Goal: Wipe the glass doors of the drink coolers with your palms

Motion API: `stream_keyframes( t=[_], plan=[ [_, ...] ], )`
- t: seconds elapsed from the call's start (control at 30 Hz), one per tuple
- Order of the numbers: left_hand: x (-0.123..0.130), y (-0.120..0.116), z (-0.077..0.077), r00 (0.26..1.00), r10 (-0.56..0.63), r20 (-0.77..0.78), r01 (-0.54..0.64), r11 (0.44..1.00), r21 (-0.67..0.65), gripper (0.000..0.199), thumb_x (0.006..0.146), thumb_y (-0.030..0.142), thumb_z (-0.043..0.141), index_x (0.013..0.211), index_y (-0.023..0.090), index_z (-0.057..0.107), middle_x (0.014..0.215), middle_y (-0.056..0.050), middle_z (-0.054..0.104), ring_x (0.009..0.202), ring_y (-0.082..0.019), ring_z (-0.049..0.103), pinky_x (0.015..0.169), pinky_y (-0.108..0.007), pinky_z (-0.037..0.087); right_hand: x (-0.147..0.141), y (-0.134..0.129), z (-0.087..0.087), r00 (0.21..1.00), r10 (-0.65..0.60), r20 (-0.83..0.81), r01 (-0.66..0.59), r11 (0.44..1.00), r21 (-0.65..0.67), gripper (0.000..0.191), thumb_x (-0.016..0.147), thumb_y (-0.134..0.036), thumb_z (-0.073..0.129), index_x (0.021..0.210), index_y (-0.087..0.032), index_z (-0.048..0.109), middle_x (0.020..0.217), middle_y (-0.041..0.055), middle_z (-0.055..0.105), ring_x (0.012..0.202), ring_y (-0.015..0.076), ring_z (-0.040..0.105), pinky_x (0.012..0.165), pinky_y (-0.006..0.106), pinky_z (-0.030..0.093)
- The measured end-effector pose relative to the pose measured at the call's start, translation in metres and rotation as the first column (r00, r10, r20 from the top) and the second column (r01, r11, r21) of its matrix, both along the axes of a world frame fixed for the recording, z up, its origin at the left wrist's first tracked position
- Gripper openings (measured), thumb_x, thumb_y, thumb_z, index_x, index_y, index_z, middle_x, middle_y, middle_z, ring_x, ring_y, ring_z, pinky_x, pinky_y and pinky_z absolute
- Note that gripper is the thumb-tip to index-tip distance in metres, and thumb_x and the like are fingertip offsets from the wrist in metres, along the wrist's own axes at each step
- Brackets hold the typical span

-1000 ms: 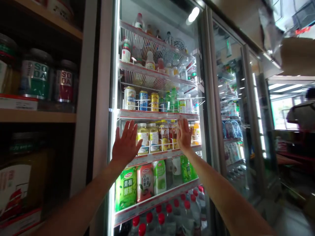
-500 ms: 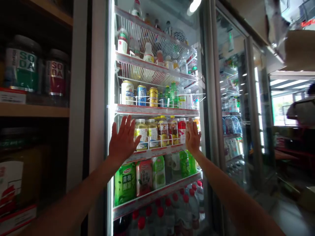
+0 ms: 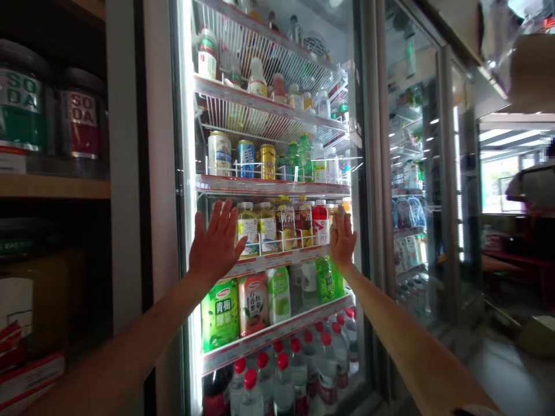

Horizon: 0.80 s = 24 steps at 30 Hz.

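Observation:
Both arms reach forward to a lit drinks fridge. My left hand [image 3: 215, 241] is raised with fingers spread, in front of the fridge's left part, beside the yellow-green bottles [image 3: 247, 228]. My right hand [image 3: 342, 238] is up on the right, fingers extended, just right of a red bottle [image 3: 320, 222]. Neither hand holds anything. Whether they touch the glass cannot be made out. Above them are cans, a white one [image 3: 219, 153], a blue one [image 3: 245, 159] and a gold one [image 3: 267, 162]. Below stand a green carton-like bottle [image 3: 220, 315] and a red one [image 3: 254, 304].
Red-capped bottles [image 3: 283, 378] fill the fridge bottom. At the left, a wooden shelf [image 3: 54, 186] holds soda jars [image 3: 81, 115]. Another glass-doored fridge [image 3: 407, 173] stands to the right. Part of a person [image 3: 535, 188] shows at the far right.
The view has shifted slightly, so the shelves sit a little higher and further left, and more red-capped bottles show. Both hands keep their raised, spread pose.

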<state>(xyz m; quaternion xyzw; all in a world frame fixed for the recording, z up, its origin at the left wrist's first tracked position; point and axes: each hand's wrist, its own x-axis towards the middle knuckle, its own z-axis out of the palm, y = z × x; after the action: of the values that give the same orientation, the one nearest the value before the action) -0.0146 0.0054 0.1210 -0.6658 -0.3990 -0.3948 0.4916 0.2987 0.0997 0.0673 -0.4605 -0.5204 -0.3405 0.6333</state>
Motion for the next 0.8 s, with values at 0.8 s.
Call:
stream_keyframes(
  t=[0.8],
  plan=[
    [0.009,-0.001,-0.066,0.995,-0.012,-0.098,0.009,1.0,-0.023,0.076,0.088,0.04,0.047,0.147,0.019,0.003,0.149,-0.014,0.026,0.141,-0.024,0.014,0.116,-0.052,0.004,-0.065,-0.036,-0.076,0.905,0.121,0.407,-0.11,0.993,-0.052,0.054,0.09,-0.019,0.038,0.143,-0.028,0.033,0.153,0.0069,0.026,0.143,0.0235,0.016,0.112,0.048,0.02]
  ],
)
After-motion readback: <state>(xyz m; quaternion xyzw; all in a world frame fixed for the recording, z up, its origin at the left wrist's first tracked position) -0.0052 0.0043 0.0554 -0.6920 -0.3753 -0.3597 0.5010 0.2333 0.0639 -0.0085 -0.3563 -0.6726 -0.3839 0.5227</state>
